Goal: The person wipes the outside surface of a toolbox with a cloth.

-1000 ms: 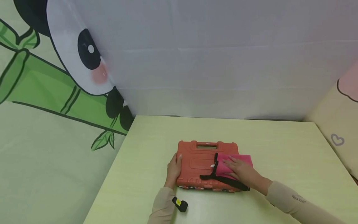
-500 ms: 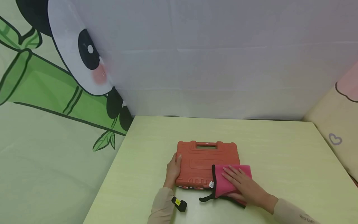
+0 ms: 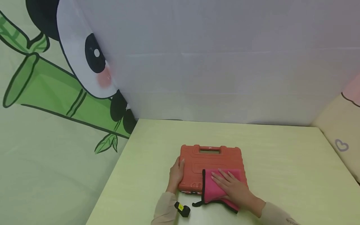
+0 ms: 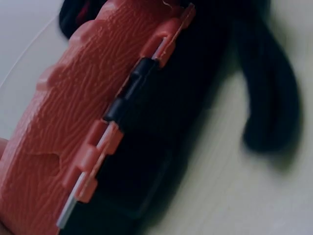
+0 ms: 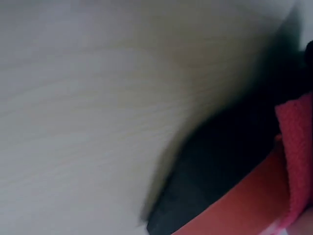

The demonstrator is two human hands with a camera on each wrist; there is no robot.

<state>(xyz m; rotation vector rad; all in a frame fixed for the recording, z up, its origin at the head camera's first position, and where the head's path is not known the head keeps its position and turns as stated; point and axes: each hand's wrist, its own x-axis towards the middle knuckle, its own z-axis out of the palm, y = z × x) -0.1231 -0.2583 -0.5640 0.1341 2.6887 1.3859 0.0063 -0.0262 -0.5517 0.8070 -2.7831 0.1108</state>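
Note:
An orange-red plastic tool case (image 3: 194, 164) lies on the table, its carrying handle (image 3: 209, 149) at the far side. My left hand (image 3: 175, 175) holds the case's left edge, thumb on top. A folded pink cloth (image 3: 209, 190) with black edging drapes over the case's near right part and hangs past its front. Flat on that cloth rests my right hand (image 3: 234, 191), fingers spread. In the left wrist view, the hinged side (image 4: 88, 161) shows a metal pin and a black lower half. The right wrist view catches the cloth (image 5: 299, 147) over the case's orange lid (image 5: 244, 205).
The pale wooden table (image 3: 281, 162) extends around the case. Behind it rises a plain grey backdrop (image 3: 213, 78), with a panda-and-bamboo print (image 3: 56, 87) at the left. A small black device with a yellow label (image 3: 183, 210) sits at the left wrist.
My right hand has wiped the pink cloth from the case's right middle toward the front edge, then left along it. My left hand keeps its hold and the case stays in place.

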